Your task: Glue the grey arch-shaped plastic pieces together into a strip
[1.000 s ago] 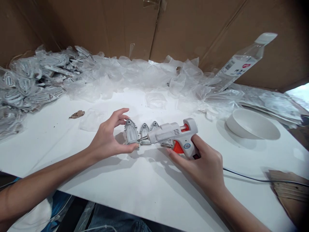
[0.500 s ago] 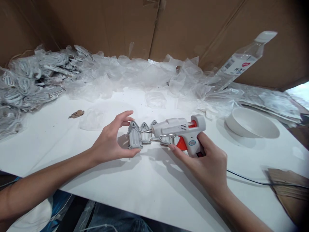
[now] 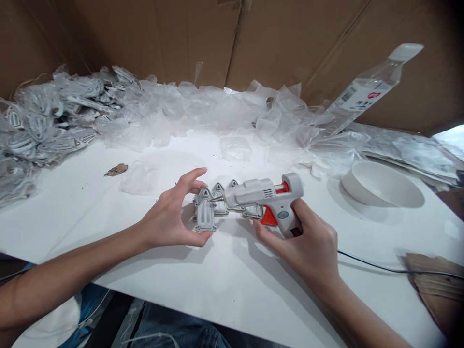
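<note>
My left hand [image 3: 174, 212] holds a small grey arch-shaped piece [image 3: 205, 212] between thumb and fingers, by its top and bottom edges. In my right hand [image 3: 308, 237] is a white glue gun [image 3: 253, 192] with an orange-red trigger, its fingers wrapped round the handle. The metal nozzle points left and reaches the face of the arch-shaped piece; whether it touches I cannot tell. Behind the nozzle stand more grey arched pieces [image 3: 219, 205], linked in a row to the right and partly hidden by the gun.
Bagged grey pieces [image 3: 39, 116] are heaped at the left. Clear plastic bags [image 3: 203, 111] line the cardboard wall [image 3: 174, 43]. A tilted plastic bottle [image 3: 366, 94], a white bowl [image 3: 384, 188], and cardboard [image 3: 435, 285] are at the right. The gun's cord [image 3: 377, 267] runs right across the table.
The glue gun has shifted slightly left, bringing its nozzle over the held piece. My left hand and that piece have moved a little towards me and right.
</note>
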Demonstrator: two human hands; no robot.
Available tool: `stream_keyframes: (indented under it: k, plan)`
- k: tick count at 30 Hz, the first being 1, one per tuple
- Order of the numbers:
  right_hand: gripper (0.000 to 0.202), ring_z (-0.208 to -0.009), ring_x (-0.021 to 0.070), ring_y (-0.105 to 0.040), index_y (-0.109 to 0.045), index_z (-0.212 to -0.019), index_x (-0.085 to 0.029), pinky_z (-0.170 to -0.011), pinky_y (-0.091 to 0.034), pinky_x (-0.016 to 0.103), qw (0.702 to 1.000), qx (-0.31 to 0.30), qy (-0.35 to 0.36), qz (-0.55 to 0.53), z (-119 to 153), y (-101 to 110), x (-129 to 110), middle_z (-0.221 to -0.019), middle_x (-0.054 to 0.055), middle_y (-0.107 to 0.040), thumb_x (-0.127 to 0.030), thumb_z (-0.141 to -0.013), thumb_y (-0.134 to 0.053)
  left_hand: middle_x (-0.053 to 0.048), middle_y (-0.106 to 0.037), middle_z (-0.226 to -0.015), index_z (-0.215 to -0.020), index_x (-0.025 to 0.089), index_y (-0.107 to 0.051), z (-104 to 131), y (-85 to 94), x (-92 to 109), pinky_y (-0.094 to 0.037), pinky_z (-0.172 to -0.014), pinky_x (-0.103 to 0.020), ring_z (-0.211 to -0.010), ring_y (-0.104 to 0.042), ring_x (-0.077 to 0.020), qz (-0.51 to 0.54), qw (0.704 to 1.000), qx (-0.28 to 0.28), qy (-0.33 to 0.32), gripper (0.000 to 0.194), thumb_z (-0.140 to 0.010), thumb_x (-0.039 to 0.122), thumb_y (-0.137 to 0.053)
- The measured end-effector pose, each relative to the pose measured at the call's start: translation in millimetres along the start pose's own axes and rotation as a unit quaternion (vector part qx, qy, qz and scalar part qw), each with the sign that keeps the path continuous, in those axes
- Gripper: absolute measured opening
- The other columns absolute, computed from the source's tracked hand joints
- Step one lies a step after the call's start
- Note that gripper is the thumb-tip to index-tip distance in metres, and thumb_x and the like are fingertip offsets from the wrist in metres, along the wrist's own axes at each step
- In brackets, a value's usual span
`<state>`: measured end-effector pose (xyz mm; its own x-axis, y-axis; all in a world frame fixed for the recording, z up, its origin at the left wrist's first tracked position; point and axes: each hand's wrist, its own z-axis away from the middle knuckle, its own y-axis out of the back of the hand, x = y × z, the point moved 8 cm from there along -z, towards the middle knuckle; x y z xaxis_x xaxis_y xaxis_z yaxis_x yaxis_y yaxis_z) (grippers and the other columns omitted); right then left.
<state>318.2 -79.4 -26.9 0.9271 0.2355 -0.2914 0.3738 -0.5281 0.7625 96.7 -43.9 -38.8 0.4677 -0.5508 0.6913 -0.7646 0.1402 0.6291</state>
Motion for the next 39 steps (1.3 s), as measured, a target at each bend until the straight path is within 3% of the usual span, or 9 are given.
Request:
stream_keyframes:
  k: [6,12,32,39]
  plan:
    - [0.039,-0.046,0.0056,-0.029,-0.027,-0.068,-0.021,-0.044,-0.025,0.021,0.998,0.039,0.048,0.014,1.3,3.2,-2.7,-0.054,-0.007,-0.034,-0.032,-0.067,-0.065,-0.004,-0.060,-0.114,-0.143,0.027,-0.022,-0.8,-3.2,-3.5,-0.050,-0.097,-0.041,-0.100,-0.062,-0.0217,0.017,0.998,-0.032,0.051,0.106,-0.054,0.030,-0.080]
    - [0.040,-0.046,0.0055,-0.027,-0.022,-0.068,-0.021,-0.044,-0.025,0.020,0.997,0.032,0.069,0.021,1.2,-0.3,-5.6,-0.055,-0.007,-0.031,-0.028,-0.068,-0.062,-0.004,-0.061,-0.113,-0.142,0.028,-0.022,-0.9,-4.4,-4.0,-0.049,-0.097,-0.040,-0.099,-0.062,-0.0212,0.020,0.997,-0.042,0.061,0.105,-0.055,0.030,-0.080]
    - [0.035,-0.047,0.0053,-0.028,-0.025,-0.066,-0.020,-0.044,-0.023,0.019,0.996,0.022,0.073,0.035,1.8,-3.9,-4.8,-0.055,-0.006,-0.033,-0.028,-0.069,-0.059,-0.004,-0.060,-0.111,-0.140,0.027,-0.025,-0.1,-6.2,-5.7,-0.047,-0.100,-0.044,-0.098,-0.061,-0.0205,0.029,0.996,-0.052,0.070,0.103,-0.054,0.032,-0.081]
    - [0.042,-0.047,0.0052,-0.031,-0.029,-0.067,-0.020,-0.044,-0.024,0.020,0.996,0.028,0.063,0.053,0.8,-1.1,-4.5,-0.056,-0.006,-0.037,-0.040,-0.070,-0.066,-0.004,-0.060,-0.113,-0.140,0.028,-0.023,-0.9,-7.6,-4.9,-0.047,-0.101,-0.045,-0.099,-0.061,-0.0209,0.029,0.995,-0.066,0.071,0.102,-0.056,0.032,-0.081]
